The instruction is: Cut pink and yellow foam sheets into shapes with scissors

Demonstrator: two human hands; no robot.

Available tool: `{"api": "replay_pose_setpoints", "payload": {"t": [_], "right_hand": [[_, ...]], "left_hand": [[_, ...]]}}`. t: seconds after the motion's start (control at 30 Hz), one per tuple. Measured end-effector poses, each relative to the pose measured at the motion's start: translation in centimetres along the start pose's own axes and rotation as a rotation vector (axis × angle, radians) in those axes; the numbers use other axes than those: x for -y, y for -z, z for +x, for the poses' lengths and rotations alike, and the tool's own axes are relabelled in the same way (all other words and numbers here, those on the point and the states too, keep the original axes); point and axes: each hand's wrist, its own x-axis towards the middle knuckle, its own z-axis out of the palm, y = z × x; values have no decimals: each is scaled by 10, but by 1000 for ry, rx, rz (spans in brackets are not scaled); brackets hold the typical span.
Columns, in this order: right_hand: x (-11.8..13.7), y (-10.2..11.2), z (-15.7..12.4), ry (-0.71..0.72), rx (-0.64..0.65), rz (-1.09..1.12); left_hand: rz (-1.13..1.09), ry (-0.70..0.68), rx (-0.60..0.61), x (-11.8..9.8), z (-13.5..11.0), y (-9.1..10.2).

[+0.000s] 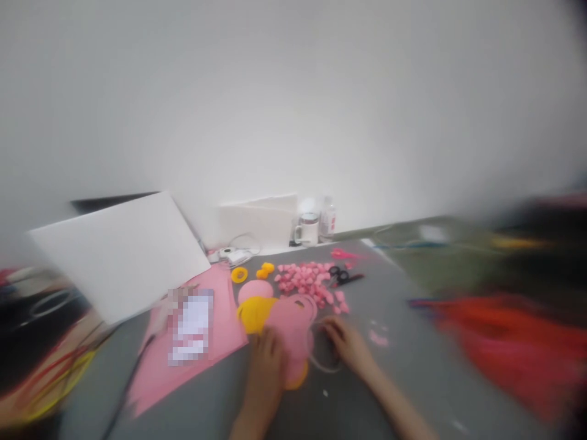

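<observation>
The whole view is smeared by motion. My left hand (266,354) lies over pink cut-out pieces (293,330), its fingers stretched out on them. Yellow cut-outs (257,314) show beside and under the pink ones. A thin pale loop (316,360) curves between the pink pieces and my right hand (343,342), whose fingers are pinched at its upper end. Whether the loop is a closed ring or a bent strip, I cannot tell. Just beyond the hands lies a pile of small pink pieces (305,278), with black-handled scissors (340,276) at its right side.
Pink sheets (220,324) with a blurred-out phone-like object (191,327) lie left. A white board (123,256) leans behind them. Yellow tape (239,274), a white mug (308,229) and a bottle (328,217) stand farther back. Red material (509,348) is at right.
</observation>
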Motion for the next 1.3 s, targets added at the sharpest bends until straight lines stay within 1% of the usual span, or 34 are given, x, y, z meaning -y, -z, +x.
{"api": "replay_pose_setpoints", "payload": {"t": [0.1,0.17,0.23,0.3,0.33,0.37,0.43,0.5,0.57,0.6,0.67,0.73,0.77,0.83,0.9,0.97,1.0,1.07,1.17,1.3], "right_hand": [[0,11,1,122,103,-181],[4,17,1,144,153,-329],[9,19,3,140,165,-468],[15,15,5,149,141,-535],[18,10,6,156,116,-540],[21,5,7,165,90,-541],[26,-9,6,187,73,-562],[29,-20,3,251,124,-580],[31,-26,-1,295,177,-557],[32,-26,-2,292,187,-531],[34,-25,-2,263,156,-468],[36,-23,-1,250,108,-421],[36,-23,-1,258,106,-408],[37,-23,-1,300,161,-391],[36,-25,-1,313,214,-381],[34,-27,0,254,209,-395],[33,-28,2,214,199,-409],[32,-27,8,186,212,-438],[31,-24,18,230,268,-423],[29,-22,24,185,227,-305]], "left_hand": [[-81,14,-49,0,-3,-3],[-132,55,-108,1,1,2],[-103,137,-181,6,11,10],[-7,263,-232,15,26,17],[55,309,-231,20,34,20],[114,334,-200,25,41,21],[219,353,-101,34,51,23],[278,351,-24,41,55,23],[276,344,2,43,55,23],[252,352,5,42,53,23],[160,395,9,40,51,25],[11,447,10,36,50,27],[-77,474,0,34,50,28],[-271,543,-20,33,51,29],[-455,650,-5,34,53,31],[-581,735,34,37,54,33],[-619,754,50,38,54,33],[-668,748,66,39,53,33],[-733,699,58,36,49,31],[-808,660,17,33,41,28]]}}
